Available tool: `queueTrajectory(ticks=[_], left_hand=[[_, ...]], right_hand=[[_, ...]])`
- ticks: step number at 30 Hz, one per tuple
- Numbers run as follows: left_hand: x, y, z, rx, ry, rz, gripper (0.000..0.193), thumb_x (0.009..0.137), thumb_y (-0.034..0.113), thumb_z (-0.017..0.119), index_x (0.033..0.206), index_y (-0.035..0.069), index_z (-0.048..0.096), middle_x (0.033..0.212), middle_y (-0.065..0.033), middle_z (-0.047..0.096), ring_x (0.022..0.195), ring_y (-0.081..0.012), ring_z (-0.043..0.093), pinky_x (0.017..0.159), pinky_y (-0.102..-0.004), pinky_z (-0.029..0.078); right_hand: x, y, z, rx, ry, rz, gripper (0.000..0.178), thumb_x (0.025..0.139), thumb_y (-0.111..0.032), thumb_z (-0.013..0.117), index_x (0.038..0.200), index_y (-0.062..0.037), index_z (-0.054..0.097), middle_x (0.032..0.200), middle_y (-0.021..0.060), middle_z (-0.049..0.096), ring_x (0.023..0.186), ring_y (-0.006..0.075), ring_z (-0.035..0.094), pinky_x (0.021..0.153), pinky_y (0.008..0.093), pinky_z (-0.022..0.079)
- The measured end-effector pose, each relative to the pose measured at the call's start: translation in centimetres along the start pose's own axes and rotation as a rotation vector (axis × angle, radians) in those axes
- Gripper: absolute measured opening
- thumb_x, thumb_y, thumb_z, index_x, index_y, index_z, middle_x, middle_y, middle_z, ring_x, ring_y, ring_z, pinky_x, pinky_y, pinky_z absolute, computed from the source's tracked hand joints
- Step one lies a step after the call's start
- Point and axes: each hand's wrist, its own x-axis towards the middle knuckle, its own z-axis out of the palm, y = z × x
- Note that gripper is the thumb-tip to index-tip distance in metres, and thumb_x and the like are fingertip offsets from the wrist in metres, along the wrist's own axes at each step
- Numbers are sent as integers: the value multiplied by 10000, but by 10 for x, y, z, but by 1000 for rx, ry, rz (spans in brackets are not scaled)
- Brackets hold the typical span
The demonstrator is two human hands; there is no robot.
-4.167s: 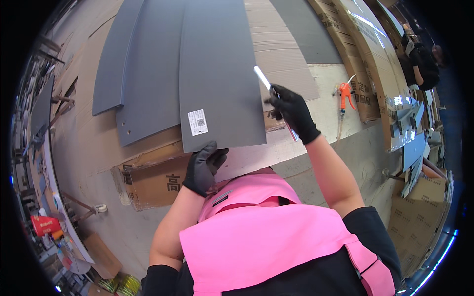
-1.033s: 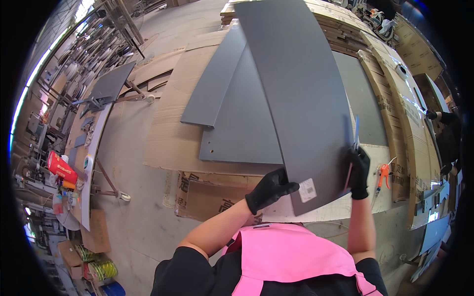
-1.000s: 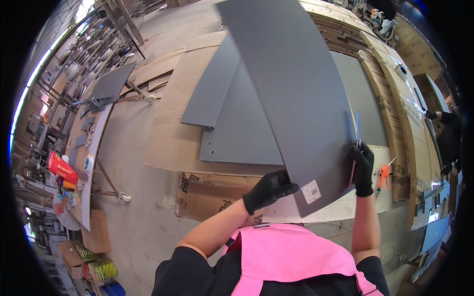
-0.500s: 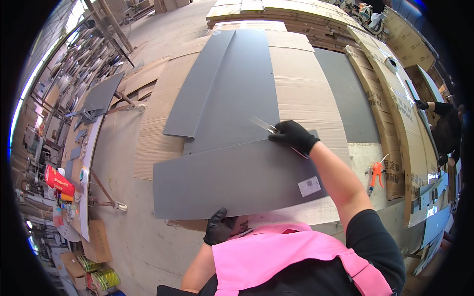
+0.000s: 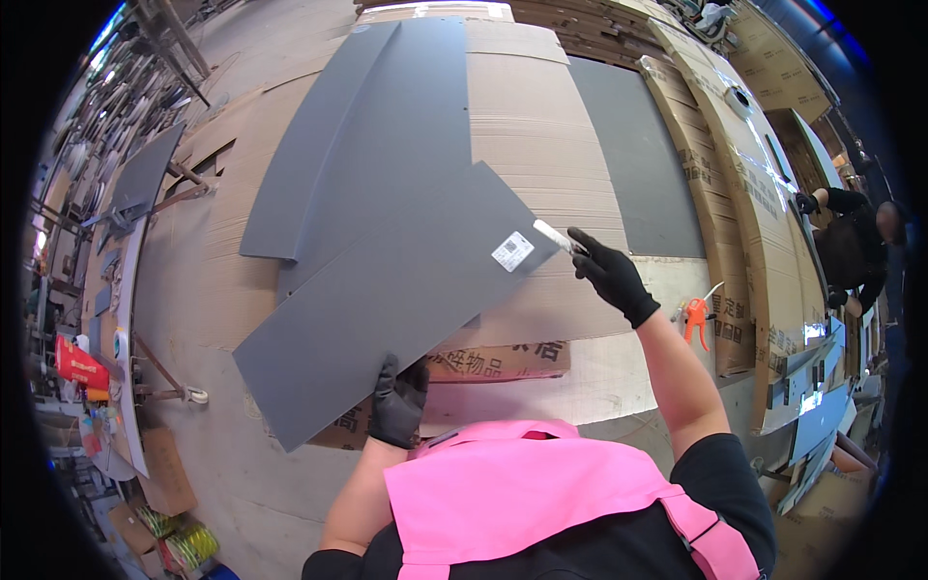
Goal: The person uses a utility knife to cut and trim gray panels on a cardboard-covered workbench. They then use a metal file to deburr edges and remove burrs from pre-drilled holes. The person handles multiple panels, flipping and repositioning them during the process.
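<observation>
A grey rectangular panel (image 5: 387, 290) lies slanted across the near end of a larger long grey panel (image 5: 406, 145), with a white label (image 5: 512, 251) by its right end. My left hand (image 5: 399, 398), in a black glove, grips the slanted panel's near edge, the thumb against it and some fingers hidden. In my black-gloved right hand (image 5: 614, 275) is a flat, pale hand tool (image 5: 551, 235); its exact kind is unclear. The tool's tip is by the panel's right corner.
Cardboard (image 5: 536, 116) lies under the panels, with a narrow grey piece (image 5: 319, 145) on top at left. An orange air blow gun (image 5: 696, 319) rests at right. Long cartons (image 5: 720, 193) stand beyond it, near another person (image 5: 855, 242). A workbench (image 5: 130, 338) is at left.
The labelled panel has turned, its right end swinging away from me and its left end nearer. My right hand has moved slightly right with the tool. The whole view has shifted.
</observation>
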Motion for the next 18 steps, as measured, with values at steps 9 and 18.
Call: queueTrajectory(ticks=[9,18], left_hand=[[-56,55,-16,119,56,187,475,943,411,548,1285,82,535,1261,-64,598,1127,-213,579,928,-339,511],[-103,109,-77,130,248,354,386,972,347,522,1278,112,543,1273,-37,593,1119,-181,579,911,-316,523]], right_hand=[[-1,25,1,-469,181,-193,422,882,-109,547,1292,-197,585,864,103,632,761,289,625,676,377,497],[2,17,14,-483,168,-235,430,863,-91,556,1273,-210,605,820,95,615,710,291,619,639,396,496]])
